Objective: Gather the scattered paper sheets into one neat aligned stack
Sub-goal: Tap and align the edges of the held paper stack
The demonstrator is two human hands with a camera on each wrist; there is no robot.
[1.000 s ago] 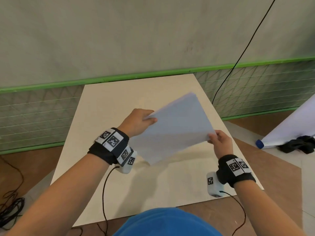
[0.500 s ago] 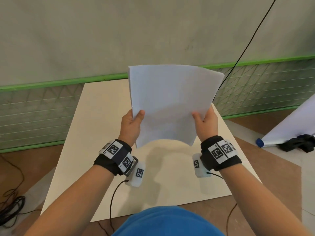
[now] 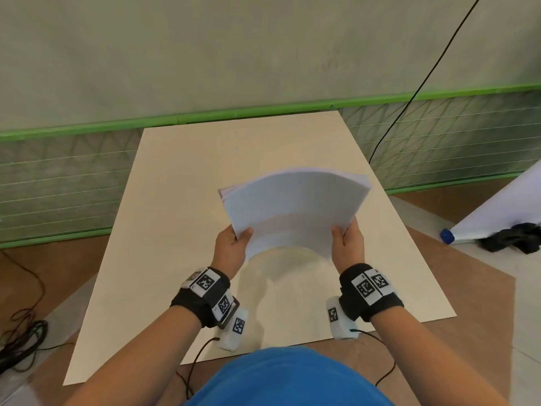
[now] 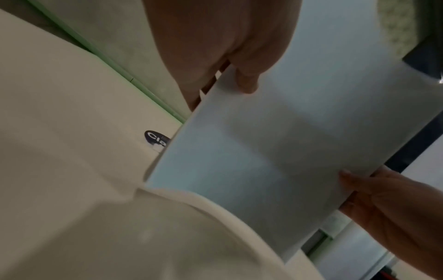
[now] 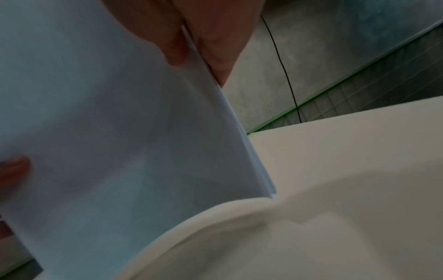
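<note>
A stack of white paper sheets point(image 3: 292, 209) stands on its near edge, bowed, on the beige board point(image 3: 181, 200). My left hand point(image 3: 231, 244) pinches its left side, thumb on the near face. My right hand point(image 3: 347, 241) pinches its right side. The left wrist view shows the stack point(image 4: 275, 151) with my left hand point(image 4: 239, 62) gripping its top edge and my right hand point(image 4: 383, 199) at the far side. Seen from the right wrist, the stack point(image 5: 107, 132) has my right hand point(image 5: 196, 45) clamped on its edge, and the bottom edge meets the board point(image 5: 347, 170).
The board lies on a brown floor before a green-trimmed wall point(image 3: 263, 54). A black cable point(image 3: 409, 92) hangs down the wall at the right. A rolled white sheet with a blue cap point(image 3: 448, 235) and dark cloth point(image 3: 512, 238) lie at the right. Cables point(image 3: 20, 341) coil at the left.
The stack, held tilted a second ago, was raised upright in front of me, and has now come down so that its lower edge rests on the board. Both hands kept their hold.
</note>
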